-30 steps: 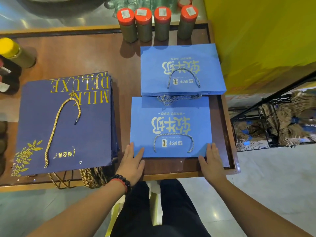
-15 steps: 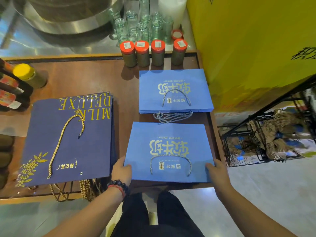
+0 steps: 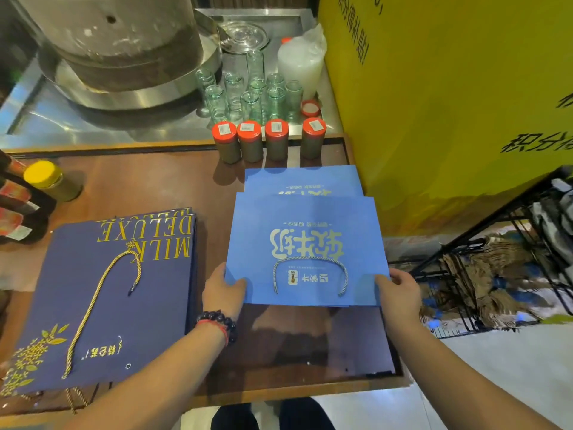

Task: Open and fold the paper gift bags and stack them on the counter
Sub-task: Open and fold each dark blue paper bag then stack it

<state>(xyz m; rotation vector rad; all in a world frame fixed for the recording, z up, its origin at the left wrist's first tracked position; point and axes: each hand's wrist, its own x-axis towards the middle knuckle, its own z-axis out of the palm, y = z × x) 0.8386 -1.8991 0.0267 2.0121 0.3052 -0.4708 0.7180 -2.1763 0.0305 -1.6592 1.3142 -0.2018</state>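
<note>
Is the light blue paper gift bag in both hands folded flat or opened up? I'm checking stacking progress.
Folded flat: the light blue paper gift bag shows one smooth face, handle lying on it, gripped at its near corners by left hand and right hand.

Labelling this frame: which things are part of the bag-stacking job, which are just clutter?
Job:
- light blue bag, gripped by left hand and right hand
- blue stack behind it
- navy bag stack

Clutter:
- red-capped jars
- glasses
- yellow-capped bottle

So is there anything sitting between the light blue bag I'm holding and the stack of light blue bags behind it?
Nothing visible. The left hand and right hand hold the light blue bag, whose far edge already overlaps the stack. The red-capped jars stand beyond it.
</note>
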